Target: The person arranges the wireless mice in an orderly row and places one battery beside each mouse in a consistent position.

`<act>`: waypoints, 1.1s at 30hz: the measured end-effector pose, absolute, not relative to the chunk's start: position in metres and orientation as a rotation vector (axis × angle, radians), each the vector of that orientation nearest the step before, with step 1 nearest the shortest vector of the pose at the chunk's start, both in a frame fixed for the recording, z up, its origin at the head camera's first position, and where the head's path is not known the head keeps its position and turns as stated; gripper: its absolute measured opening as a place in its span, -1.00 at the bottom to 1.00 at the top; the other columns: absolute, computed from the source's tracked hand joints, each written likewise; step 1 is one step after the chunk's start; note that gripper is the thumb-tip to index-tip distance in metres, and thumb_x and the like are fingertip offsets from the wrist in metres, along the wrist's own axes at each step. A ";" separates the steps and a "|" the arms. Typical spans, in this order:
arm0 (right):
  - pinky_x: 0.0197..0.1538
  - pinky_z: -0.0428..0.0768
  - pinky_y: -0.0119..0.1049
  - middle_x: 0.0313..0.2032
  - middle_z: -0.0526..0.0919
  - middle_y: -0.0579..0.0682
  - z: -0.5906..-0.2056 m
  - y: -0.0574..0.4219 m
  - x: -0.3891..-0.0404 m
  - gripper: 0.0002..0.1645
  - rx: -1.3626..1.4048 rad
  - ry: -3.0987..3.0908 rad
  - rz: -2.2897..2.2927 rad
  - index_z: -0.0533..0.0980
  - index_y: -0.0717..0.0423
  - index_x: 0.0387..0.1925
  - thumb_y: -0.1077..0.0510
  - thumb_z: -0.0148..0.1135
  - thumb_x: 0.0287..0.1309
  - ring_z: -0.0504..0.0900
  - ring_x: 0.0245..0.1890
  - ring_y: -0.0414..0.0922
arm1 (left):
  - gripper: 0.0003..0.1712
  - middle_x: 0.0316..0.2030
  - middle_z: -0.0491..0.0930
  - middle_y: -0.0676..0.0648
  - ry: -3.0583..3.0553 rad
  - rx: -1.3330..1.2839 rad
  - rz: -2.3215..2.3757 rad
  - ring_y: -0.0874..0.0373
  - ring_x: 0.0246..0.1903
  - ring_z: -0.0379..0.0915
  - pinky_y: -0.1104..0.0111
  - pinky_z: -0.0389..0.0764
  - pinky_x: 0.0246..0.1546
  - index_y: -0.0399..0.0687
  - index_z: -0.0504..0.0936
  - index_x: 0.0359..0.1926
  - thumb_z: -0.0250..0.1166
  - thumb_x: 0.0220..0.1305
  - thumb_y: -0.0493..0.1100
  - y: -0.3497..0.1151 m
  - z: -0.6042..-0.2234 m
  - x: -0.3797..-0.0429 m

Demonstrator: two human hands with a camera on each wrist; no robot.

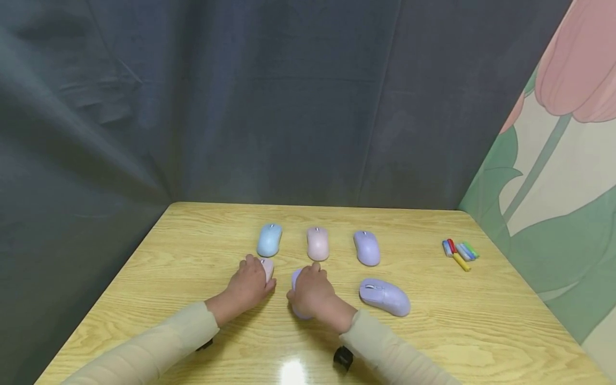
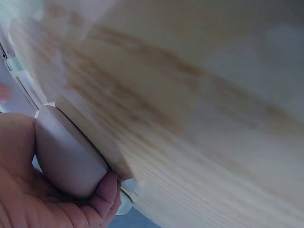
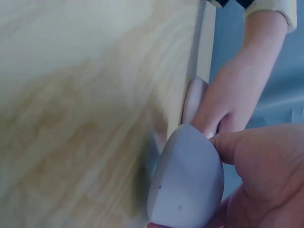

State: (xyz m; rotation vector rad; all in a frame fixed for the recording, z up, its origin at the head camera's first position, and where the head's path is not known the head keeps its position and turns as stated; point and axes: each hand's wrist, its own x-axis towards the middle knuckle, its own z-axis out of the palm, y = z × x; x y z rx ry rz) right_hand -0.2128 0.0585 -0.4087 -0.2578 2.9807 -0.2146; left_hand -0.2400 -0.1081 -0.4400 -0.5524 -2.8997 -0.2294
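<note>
My left hand (image 1: 248, 283) grips a pale pink computer mouse (image 1: 267, 268), whose front end shows past the fingers. In the left wrist view, the thumb and fingers lie on both sides of this mouse (image 2: 71, 152). Over to the right, my right hand (image 1: 314, 291) holds a light purple mouse (image 1: 295, 277) by its sides, covering most of it. The right wrist view shows the purple mouse (image 3: 187, 178) between thumb and fingers, its near edge looking slightly raised from the table. Beyond it is the left hand (image 3: 232, 95) on the pink mouse (image 3: 194, 100).
Behind the hands stand a blue mouse (image 1: 269, 240), another pink mouse (image 1: 318, 244) and a purple mouse (image 1: 367, 248) in a row. One more purple mouse (image 1: 385, 297) lies slanted, right of my right hand. Several coloured markers (image 1: 461, 260) lie at the wooden table's (image 1: 423, 342) right side.
</note>
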 end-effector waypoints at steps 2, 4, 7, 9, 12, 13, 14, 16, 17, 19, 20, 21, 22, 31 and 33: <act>-0.23 0.60 -0.15 -0.13 0.35 0.33 -0.408 0.062 -0.216 -0.20 -0.247 2.984 -0.234 0.37 0.58 0.04 -0.15 0.22 0.23 0.45 -0.08 0.17 | -0.36 -0.40 0.25 -0.23 -2.898 -0.555 -0.218 0.00 -0.43 0.28 0.28 0.54 -0.56 -0.68 0.40 -0.22 0.28 0.27 0.00 -0.108 -0.439 -0.240; -0.20 0.61 -0.11 -0.08 0.36 0.36 -0.408 0.065 -0.219 -0.19 -0.223 2.986 -0.280 0.35 0.60 0.06 -0.13 0.23 0.22 0.44 -0.03 0.21 | -0.36 -0.40 0.25 -0.23 -2.895 -0.561 -0.209 0.00 -0.44 0.28 0.29 0.53 -0.56 -0.67 0.40 -0.23 0.28 0.27 0.00 -0.109 -0.439 -0.240; -0.22 0.61 -0.07 -0.09 0.34 0.35 -0.407 0.071 -0.222 -0.20 -0.180 2.981 -0.363 0.34 0.61 0.06 -0.10 0.24 0.21 0.44 -0.04 0.22 | -0.36 -0.40 0.26 -0.24 -2.896 -0.563 -0.207 0.00 -0.44 0.28 0.28 0.53 -0.55 -0.66 0.41 -0.24 0.28 0.27 0.01 -0.108 -0.439 -0.240; -0.24 0.60 -0.05 -0.12 0.34 0.34 -0.406 0.075 -0.224 -0.21 -0.147 2.972 -0.402 0.34 0.61 0.05 -0.09 0.25 0.21 0.43 -0.06 0.22 | -0.36 -0.39 0.26 -0.24 -2.898 -0.560 -0.212 0.00 -0.44 0.28 0.28 0.52 -0.54 -0.66 0.40 -0.23 0.28 0.27 0.01 -0.108 -0.440 -0.241; -0.28 0.59 -0.06 -0.19 0.32 0.30 -0.406 0.080 -0.227 -0.25 -0.102 2.963 -0.425 0.36 0.61 0.01 -0.08 0.26 0.21 0.43 -0.12 0.18 | -0.36 -0.38 0.26 -0.25 -2.904 -0.548 -0.222 -0.01 -0.43 0.28 0.27 0.53 -0.53 -0.67 0.40 -0.22 0.27 0.27 0.00 -0.107 -0.440 -0.242; -0.29 0.59 -0.07 -0.21 0.32 0.30 -0.407 0.081 -0.227 -0.25 -0.096 2.965 -0.414 0.36 0.61 0.00 -0.08 0.26 0.21 0.43 -0.13 0.18 | -0.36 -0.38 0.26 -0.25 -2.905 -0.544 -0.222 -0.01 -0.42 0.28 0.27 0.52 -0.54 -0.68 0.39 -0.22 0.27 0.27 0.00 -0.107 -0.440 -0.242; -0.29 0.59 -0.08 -0.23 0.32 0.29 -0.407 0.083 -0.228 -0.26 -0.094 2.969 -0.405 0.37 0.60 -0.02 -0.08 0.26 0.20 0.43 -0.16 0.17 | -0.36 -0.38 0.26 -0.25 -2.904 -0.542 -0.219 0.00 -0.43 0.28 0.27 0.52 -0.54 -0.68 0.39 -0.22 0.27 0.28 0.00 -0.107 -0.440 -0.242; -0.29 0.58 -0.09 -0.24 0.32 0.28 -0.409 0.085 -0.228 -0.25 -0.091 2.976 -0.392 0.37 0.61 -0.02 -0.07 0.26 0.19 0.43 -0.17 0.16 | -0.35 -0.38 0.26 -0.25 -2.903 -0.538 -0.215 0.00 -0.43 0.28 0.28 0.52 -0.54 -0.68 0.39 -0.22 0.27 0.28 0.01 -0.107 -0.440 -0.243; -0.28 0.57 -0.09 -0.24 0.32 0.29 -0.410 0.086 -0.229 -0.25 -0.092 2.978 -0.388 0.37 0.61 -0.02 -0.07 0.26 0.19 0.43 -0.17 0.16 | -0.35 -0.38 0.26 -0.25 -2.902 -0.538 -0.212 0.00 -0.43 0.28 0.28 0.52 -0.55 -0.67 0.39 -0.22 0.27 0.28 0.01 -0.107 -0.440 -0.243; -0.27 0.57 -0.08 -0.23 0.32 0.29 -0.412 0.087 -0.229 -0.24 -0.086 2.980 -0.388 0.36 0.62 -0.01 -0.07 0.26 0.19 0.43 -0.17 0.17 | -0.35 -0.39 0.26 -0.25 -2.897 -0.541 -0.206 0.00 -0.44 0.28 0.28 0.52 -0.55 -0.67 0.40 -0.23 0.27 0.28 0.01 -0.107 -0.440 -0.243; -0.27 0.57 -0.08 -0.23 0.32 0.29 -0.413 0.088 -0.230 -0.23 -0.079 2.979 -0.391 0.35 0.62 0.00 -0.07 0.26 0.18 0.43 -0.16 0.17 | -0.35 -0.39 0.26 -0.25 -2.894 -0.542 -0.204 0.00 -0.44 0.28 0.28 0.52 -0.55 -0.67 0.40 -0.23 0.27 0.28 0.01 -0.107 -0.440 -0.242; -0.26 0.58 -0.07 -0.22 0.32 0.29 -0.413 0.089 -0.230 -0.23 -0.071 2.974 -0.395 0.35 0.62 0.01 -0.08 0.26 0.19 0.43 -0.15 0.17 | -0.35 -0.39 0.26 -0.25 -2.893 -0.542 -0.205 0.00 -0.44 0.28 0.28 0.53 -0.55 -0.67 0.40 -0.23 0.27 0.28 0.01 -0.106 -0.440 -0.242; -0.26 0.58 -0.07 -0.22 0.32 0.29 -0.414 0.089 -0.230 -0.22 -0.065 2.970 -0.399 0.34 0.62 0.02 -0.08 0.26 0.19 0.42 -0.15 0.17 | -0.35 -0.40 0.26 -0.25 -2.893 -0.543 -0.207 0.00 -0.44 0.28 0.28 0.53 -0.55 -0.68 0.40 -0.24 0.27 0.28 0.01 -0.106 -0.440 -0.242; -0.31 0.57 -0.09 -0.23 0.31 0.28 -0.417 0.090 -0.233 -0.23 -0.058 2.985 -0.372 0.35 0.60 0.00 -0.09 0.26 0.18 0.41 -0.19 0.14 | -0.37 -0.40 0.25 -0.24 -2.911 -0.520 -0.242 0.00 -0.44 0.27 0.28 0.53 -0.57 -0.67 0.39 -0.24 0.27 0.27 -0.01 -0.106 -0.441 -0.241; -0.32 0.57 -0.10 -0.23 0.31 0.28 -0.417 0.090 -0.232 -0.23 -0.059 2.987 -0.365 0.35 0.60 0.00 -0.09 0.25 0.19 0.41 -0.20 0.14 | -0.38 -0.40 0.26 -0.24 -2.912 -0.516 -0.256 0.00 -0.44 0.28 0.27 0.53 -0.57 -0.67 0.39 -0.24 0.28 0.26 -0.02 -0.106 -0.441 -0.241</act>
